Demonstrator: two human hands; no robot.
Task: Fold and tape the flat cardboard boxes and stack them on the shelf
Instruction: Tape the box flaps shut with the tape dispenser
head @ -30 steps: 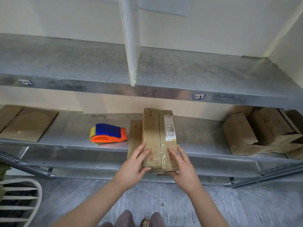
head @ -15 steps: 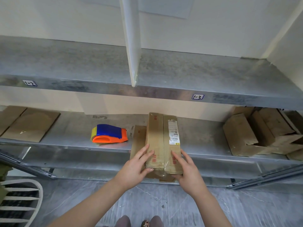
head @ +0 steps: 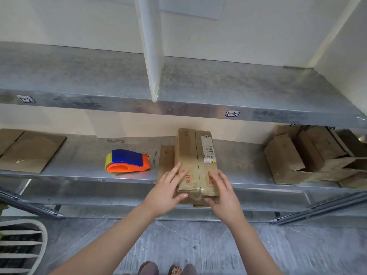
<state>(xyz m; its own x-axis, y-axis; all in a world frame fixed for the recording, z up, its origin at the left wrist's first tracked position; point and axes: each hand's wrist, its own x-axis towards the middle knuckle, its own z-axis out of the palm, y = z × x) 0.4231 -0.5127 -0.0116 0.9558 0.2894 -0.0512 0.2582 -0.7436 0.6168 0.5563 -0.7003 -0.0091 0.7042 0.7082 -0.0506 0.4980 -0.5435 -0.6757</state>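
Facing a grey metal shelf (head: 79,155), looking down on its middle board. Lying lengthwise there, a long brown cardboard box (head: 195,155), sealed with clear tape, with a white label on top and red print toward the front. Near end jutting out past the board's front edge.

Steadied from both sides. Left hand (head: 166,192) flat on the left part of the top, fingers straight and spread, thumb against the near end. Right hand (head: 222,193) flat on the right part, fingers straight, thumb tucked at the lower front corner. Both open and pressing, not wrapped round the box.

Just left of the box and touching it, a flat brown cardboard piece (head: 165,159); cannot tell whether part of the box. Further left, apart from it, a blue, orange and yellow tape dispenser (head: 127,161).

At the board's far left, flat brown cardboard sheets (head: 31,151). At its far right, a heap of folded brown cardboard boxes (head: 309,155), leaning against one another.

Above, the upper board with a small white tag reading 1-3 (head: 232,113) and a white upright panel (head: 151,46). Below, a grey marbled floor (head: 198,245).
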